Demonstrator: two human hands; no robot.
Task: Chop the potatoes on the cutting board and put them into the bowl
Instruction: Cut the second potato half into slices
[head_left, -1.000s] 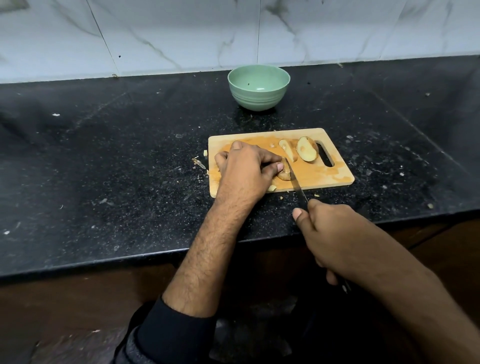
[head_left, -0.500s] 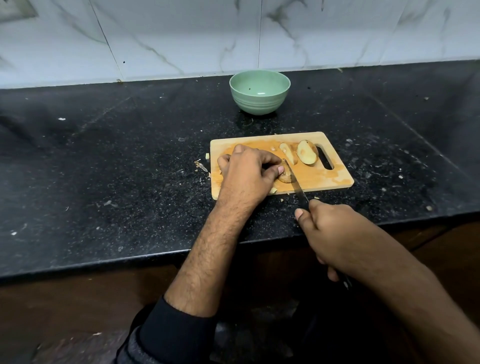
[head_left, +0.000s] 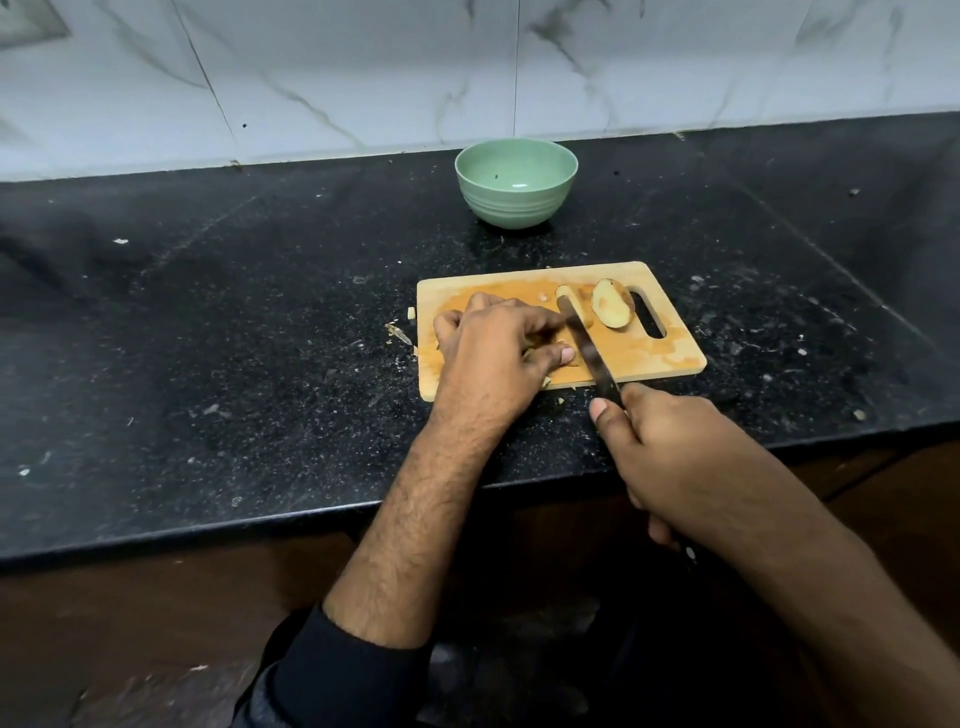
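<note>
A wooden cutting board (head_left: 670, 348) lies on the black counter. My left hand (head_left: 493, 353) rests curled on its left half, holding down a potato piece that it almost wholly hides. My right hand (head_left: 670, 457) grips the handle of a knife (head_left: 589, 348), whose blade slants across the board right beside my left thumb and fingertips. A potato half (head_left: 613, 310) lies cut side up near the board's handle slot, with a thinner slice (head_left: 566, 299) next to it, partly behind the blade. The green bowl (head_left: 517, 182) stands beyond the board and holds no potato.
The black stone counter (head_left: 234, 338) is speckled with small scraps and peel bits left of the board (head_left: 400, 332). A white marble-tiled wall (head_left: 363, 73) rises behind the bowl. The counter's front edge runs just below my right hand.
The knife blade has slid forward along the board, its tip now reaching the thin slice. My left hand still covers the same piece. The camera view has shifted slightly.
</note>
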